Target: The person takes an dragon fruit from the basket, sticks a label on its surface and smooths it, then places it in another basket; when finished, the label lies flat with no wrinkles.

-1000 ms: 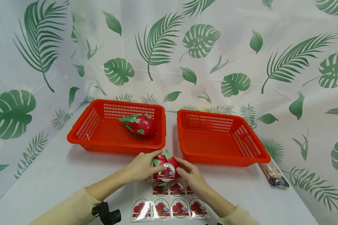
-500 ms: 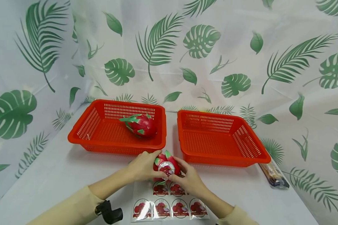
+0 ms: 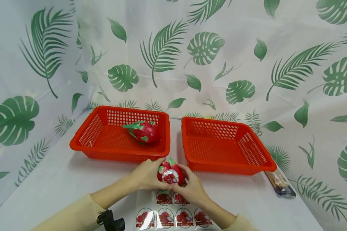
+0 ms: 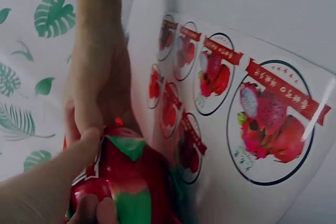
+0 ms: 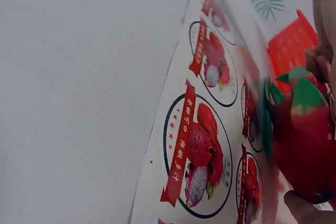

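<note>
A red dragon fruit [image 3: 179, 169] with green scale tips stands close over the near side of the left basket, held between both hands. My left hand [image 3: 146, 176] grips its left side, fingers reaching behind and thumb across the lower front. On the right my right hand [image 3: 193, 190] holds it, with its thumb meeting the left thumb at the lower edge of a round sticker [image 3: 170, 176] on the fruit's front. Below lies a sheet of round dragon fruit stickers [image 3: 165, 217]; the fruit and hands cover its upper part. The fruit's scales also show in the right wrist view.
A red plastic basket [image 3: 98, 152] at the back left contains another dragon fruit [image 3: 146, 132]. Beside it stands a second red basket [image 3: 219, 167]. A clear packet with brown contents [image 3: 280, 183] lies at the right basket's near corner. Leaf-printed cloth hangs behind the table.
My right thumb has slid down from the sticker's right side to its lower edge, beside the left thumb. The fruit has turned slightly. The head view has tilted up a little.
</note>
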{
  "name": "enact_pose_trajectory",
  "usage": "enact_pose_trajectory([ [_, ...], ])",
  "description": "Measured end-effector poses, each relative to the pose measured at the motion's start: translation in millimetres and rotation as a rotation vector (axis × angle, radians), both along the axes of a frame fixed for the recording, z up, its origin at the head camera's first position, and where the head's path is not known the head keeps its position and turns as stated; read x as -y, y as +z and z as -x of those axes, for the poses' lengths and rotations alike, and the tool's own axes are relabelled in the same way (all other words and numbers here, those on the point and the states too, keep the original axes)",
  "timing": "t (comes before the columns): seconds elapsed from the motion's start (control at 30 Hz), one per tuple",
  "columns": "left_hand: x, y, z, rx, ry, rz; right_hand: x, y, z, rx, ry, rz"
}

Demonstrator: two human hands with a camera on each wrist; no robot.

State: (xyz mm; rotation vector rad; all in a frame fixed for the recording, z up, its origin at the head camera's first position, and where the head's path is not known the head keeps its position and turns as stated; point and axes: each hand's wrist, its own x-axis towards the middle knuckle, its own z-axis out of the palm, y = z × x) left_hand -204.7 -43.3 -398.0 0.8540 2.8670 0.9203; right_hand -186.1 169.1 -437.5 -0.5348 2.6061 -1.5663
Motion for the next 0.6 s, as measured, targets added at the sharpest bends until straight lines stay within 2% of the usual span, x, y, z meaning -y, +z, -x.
enact_pose_trajectory([
  [0.17, -1.0, -1.7, -1.2, -0.008, 0.014, 0.000, -2, 1.1, 1.0, 0.037, 0.012, 0.015],
  [0.27, -0.1, -1.2, -0.8, -0.001, 0.003, -0.002, -5, 2.6, 2.9, 0.064, 0.057, 0.039],
  [0.43, 3.4, -0.3, 0.8, 0.009, -0.038, -0.011, -13, 2.8, 6.9, 0.056, 0.118, 0.011],
  [0.6, 10.7, 0.8, 4.5, 0.127, -0.070, -0.093, -20, 3.6, 12.0, 0.082, 0.194, 0.063],
])
